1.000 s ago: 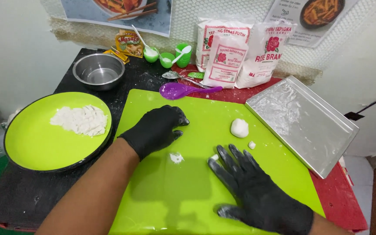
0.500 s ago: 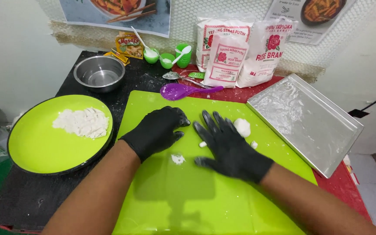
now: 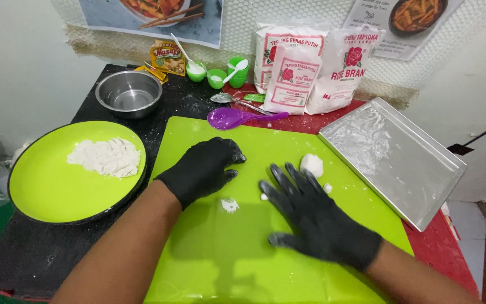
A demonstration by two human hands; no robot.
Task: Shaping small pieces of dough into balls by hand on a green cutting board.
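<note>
Black-gloved left hand (image 3: 203, 169) is curled loosely at frame centre on green cutting mat (image 3: 220, 247); right hand (image 3: 316, 217) is laid flat, fingers spread, empty. Dough lump (image 3: 311, 165) sits just beyond fingertips; light, even pressure is advised.

The lower half of the lime-green plastic cutting board (image 3: 209, 264) lies open. Toward the frame's top, the purple plastic spoon (image 3: 237, 117) and white flour bags (image 3: 305, 70) block passage; the round green plate (image 3: 57, 186) flanks left, the metal baking tray (image 3: 395, 157) right.
</note>
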